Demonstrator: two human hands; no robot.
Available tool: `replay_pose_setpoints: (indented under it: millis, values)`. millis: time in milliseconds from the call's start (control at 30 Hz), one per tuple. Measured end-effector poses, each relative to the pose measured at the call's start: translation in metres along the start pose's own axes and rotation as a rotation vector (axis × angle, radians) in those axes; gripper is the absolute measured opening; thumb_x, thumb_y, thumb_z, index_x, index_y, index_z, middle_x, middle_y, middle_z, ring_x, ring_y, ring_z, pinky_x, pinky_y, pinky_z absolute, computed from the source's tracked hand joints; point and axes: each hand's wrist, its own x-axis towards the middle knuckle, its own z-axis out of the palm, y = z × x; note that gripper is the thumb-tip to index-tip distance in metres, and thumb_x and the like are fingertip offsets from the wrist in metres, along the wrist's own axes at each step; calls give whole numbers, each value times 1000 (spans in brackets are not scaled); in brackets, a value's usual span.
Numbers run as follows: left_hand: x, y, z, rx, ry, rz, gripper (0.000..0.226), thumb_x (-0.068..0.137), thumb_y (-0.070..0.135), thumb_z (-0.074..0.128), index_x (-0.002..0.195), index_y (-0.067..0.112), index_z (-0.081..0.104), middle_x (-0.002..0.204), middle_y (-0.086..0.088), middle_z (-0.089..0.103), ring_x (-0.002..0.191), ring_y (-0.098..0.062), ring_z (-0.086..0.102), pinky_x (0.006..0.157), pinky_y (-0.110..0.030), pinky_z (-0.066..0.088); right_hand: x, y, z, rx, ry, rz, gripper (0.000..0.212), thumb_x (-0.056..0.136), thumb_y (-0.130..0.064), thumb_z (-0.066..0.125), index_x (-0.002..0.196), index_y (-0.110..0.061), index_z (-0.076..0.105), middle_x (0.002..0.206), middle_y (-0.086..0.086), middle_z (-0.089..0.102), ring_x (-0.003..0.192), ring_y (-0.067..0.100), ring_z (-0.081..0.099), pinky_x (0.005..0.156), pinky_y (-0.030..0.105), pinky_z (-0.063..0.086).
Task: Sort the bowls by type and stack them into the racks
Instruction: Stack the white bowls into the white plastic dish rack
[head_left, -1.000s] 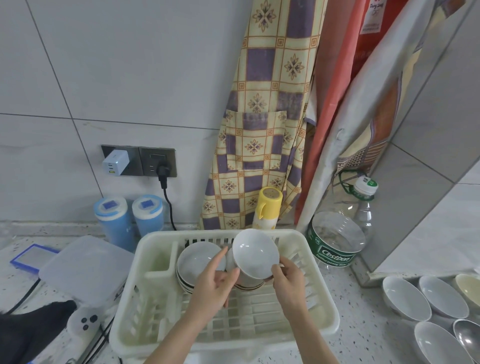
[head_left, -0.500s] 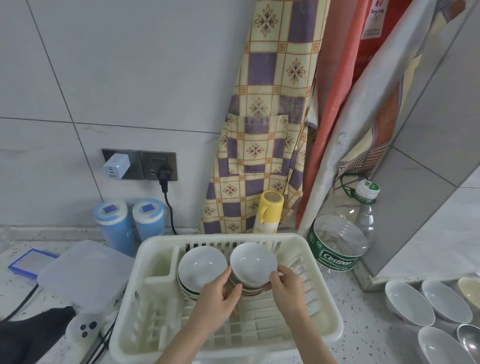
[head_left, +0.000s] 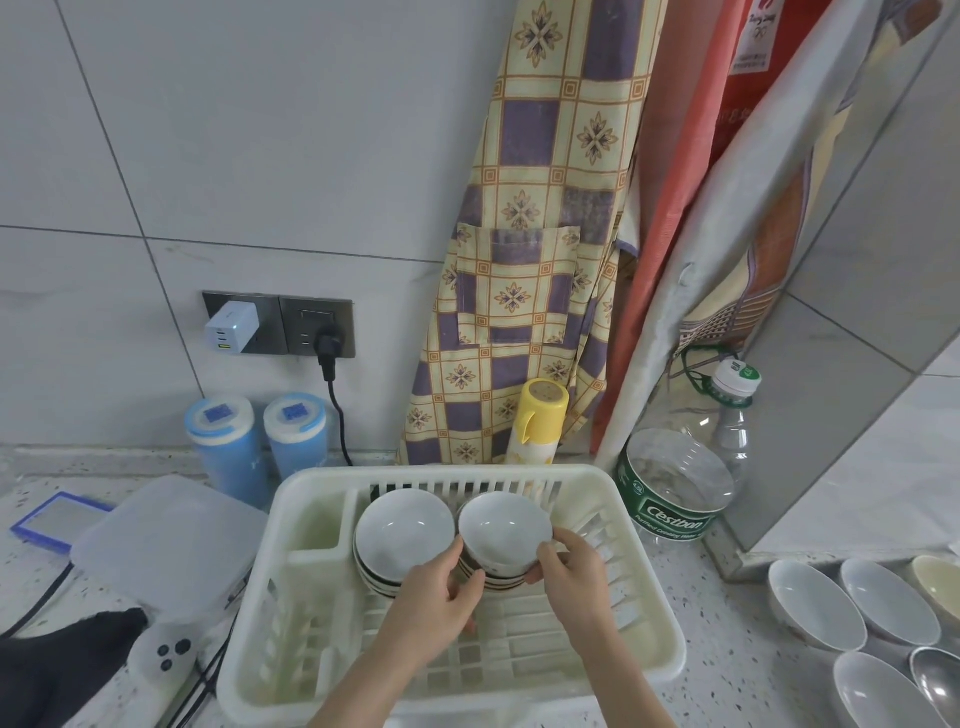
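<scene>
The left hand (head_left: 435, 597) covers the near rim of the left stack of bowls (head_left: 402, 532) and the gap between the 2 stacks, so how many bowls lie in each cannot be told; the right hand (head_left: 574, 577) hides the lower right side of the top bowl (head_left: 505, 527); both forearms run off the bottom edge; the white rack (head_left: 649, 597) loses its near wall behind them; at the right edge, loose bowls on the counter (head_left: 810, 605) are partly cropped; small print on the bottle label (head_left: 672, 517) is unreadable.
</scene>
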Motion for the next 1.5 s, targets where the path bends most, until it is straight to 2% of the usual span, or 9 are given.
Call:
replay_pose_setpoints:
  millis: [133,233,433,533,733,967,1100,1233,1500]
  values:
    - [-1,1,0,-59,19,-27,57,96,36,54,150,26,38,56,2,57,61,-20,65,66,-31,54,1,1,0,0,-14,5,29,91,-9,50,109,-25,66,56,0,69,59,5,65,56,22,44]
    - [-1,5,-2,-74,13,13,53,93,39,51,145,35,43,55,10,59,59,-16,68,64,-29,55,1,3,0,-6,-17,0,30,91,-11,51,112,-28,64,57,0,70,60,6,66,54,18,43]
    - [-4,8,-3,-2,-19,-35,59,96,34,52,151,30,32,57,1,65,60,-15,66,61,-25,52,5,6,2,32,-25,30,29,91,-14,54,113,-31,63,59,1,71,51,3,60,48,17,39]
    - [-4,10,-5,79,-42,-39,58,98,35,50,153,28,31,63,-5,66,63,-17,66,66,-33,54,5,7,2,71,-31,64,27,91,-19,57,113,-33,61,59,3,71,44,1,51,48,21,40]
    - [-7,13,-5,256,-77,-43,62,99,38,46,155,21,25,58,5,58,64,-17,66,63,-33,52,6,8,3,126,-44,71,25,93,-22,60,117,-29,61,56,2,67,43,0,49,47,18,40]
    - [-6,16,-8,-6,-15,-75,54,99,30,51,150,21,37,67,-6,68,63,-16,66,57,-21,48,6,4,2,214,-26,147,38,94,-28,61,131,-20,54,57,2,68,43,6,45,47,21,40]
    - [-21,25,-10,-139,37,-26,34,99,25,52,133,29,53,61,4,70,54,0,62,55,-9,43,2,-7,-7,258,59,141,32,96,-25,54,128,-21,56,59,0,69,41,1,45,47,20,38]
    - [-45,39,-7,-234,37,0,10,98,27,55,102,27,65,62,-7,68,46,1,57,48,-8,38,-19,-17,-30,367,118,77,24,98,-18,51,119,-22,61,60,1,68,40,-1,45,43,14,37]
    - [-82,70,43,-343,-47,-13,18,98,28,57,83,20,62,63,-14,69,37,1,45,44,-11,33,-82,19,-105,471,220,86,22,100,-12,48,107,-19,68,58,5,64,41,6,38,40,16,33]
